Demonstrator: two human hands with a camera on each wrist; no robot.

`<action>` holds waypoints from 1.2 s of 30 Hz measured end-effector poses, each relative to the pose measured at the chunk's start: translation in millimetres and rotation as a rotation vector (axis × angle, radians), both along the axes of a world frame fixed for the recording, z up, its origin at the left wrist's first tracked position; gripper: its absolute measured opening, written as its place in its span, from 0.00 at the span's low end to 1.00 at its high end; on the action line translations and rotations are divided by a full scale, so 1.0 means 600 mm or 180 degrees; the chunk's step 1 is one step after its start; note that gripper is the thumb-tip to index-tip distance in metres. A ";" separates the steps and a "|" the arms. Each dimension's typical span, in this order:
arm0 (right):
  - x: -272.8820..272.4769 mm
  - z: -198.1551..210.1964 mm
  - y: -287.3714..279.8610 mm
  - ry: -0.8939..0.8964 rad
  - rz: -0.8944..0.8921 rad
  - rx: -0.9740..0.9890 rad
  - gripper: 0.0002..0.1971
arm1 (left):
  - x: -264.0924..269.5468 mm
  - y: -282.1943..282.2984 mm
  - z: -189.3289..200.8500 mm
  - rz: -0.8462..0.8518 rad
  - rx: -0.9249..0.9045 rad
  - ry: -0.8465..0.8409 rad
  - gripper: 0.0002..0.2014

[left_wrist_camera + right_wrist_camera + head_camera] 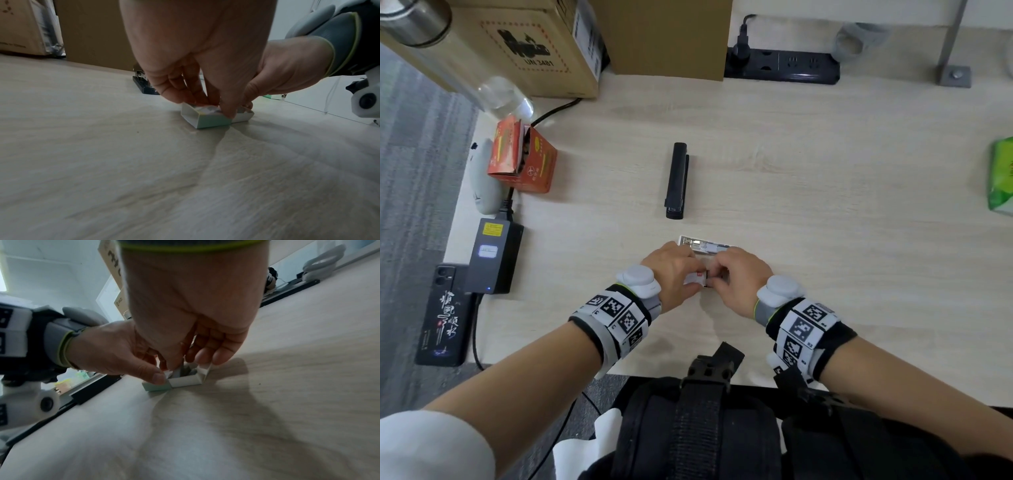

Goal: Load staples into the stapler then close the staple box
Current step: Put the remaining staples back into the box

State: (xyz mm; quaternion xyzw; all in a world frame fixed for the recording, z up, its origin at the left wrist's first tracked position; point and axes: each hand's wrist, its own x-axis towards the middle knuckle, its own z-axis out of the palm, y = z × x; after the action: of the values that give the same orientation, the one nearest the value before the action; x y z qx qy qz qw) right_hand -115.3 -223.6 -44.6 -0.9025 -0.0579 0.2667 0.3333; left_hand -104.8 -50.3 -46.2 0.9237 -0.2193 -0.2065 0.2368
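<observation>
A small white staple box [697,278] with a red mark lies on the table between my two hands. My left hand [693,272] pinches its pale green sleeve [207,121] between thumb and fingers. My right hand [719,274] pinches the white inner tray [185,380], which sticks partly out of the sleeve; grey staples [186,369] show inside it. Just past my fingers lies a white tray-like piece [703,244] with metal in it. The black stapler [677,181] lies closed on the table, farther out and untouched.
An orange carton [524,159], a power brick [494,255] and a phone [445,315] line the table's left side. Cardboard boxes [544,44] and a black power strip [784,66] stand at the back. A green packet [1001,176] lies at the right edge.
</observation>
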 end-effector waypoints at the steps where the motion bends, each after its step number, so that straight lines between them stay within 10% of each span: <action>1: 0.000 0.002 -0.003 0.0015 -0.0076 0.0060 0.06 | 0.000 -0.001 0.000 -0.0006 0.0020 0.0013 0.13; 8: 0.017 0.016 -0.031 0.0134 -0.0966 0.0486 0.07 | 0.003 -0.008 0.007 0.0315 -0.0174 0.0041 0.23; 14: 0.033 0.013 -0.035 0.0479 -0.1922 0.1311 0.06 | 0.020 -0.046 0.023 0.0725 -0.0456 0.0211 0.07; 26: 0.029 0.008 -0.045 -0.0328 -0.1076 0.0373 0.04 | 0.052 -0.023 0.020 0.0197 0.0159 -0.0453 0.21; 36: 0.034 -0.011 -0.040 -0.0485 -0.0718 0.0029 0.05 | 0.060 -0.004 0.009 0.0376 0.0716 0.0084 0.17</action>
State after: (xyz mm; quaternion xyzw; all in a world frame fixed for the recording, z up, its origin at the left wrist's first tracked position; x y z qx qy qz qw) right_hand -94.9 -247.5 -51.3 -0.9194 0.0176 0.1579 0.3598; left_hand -68.8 -52.9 -40.6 0.9529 -0.1369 -0.2275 0.1463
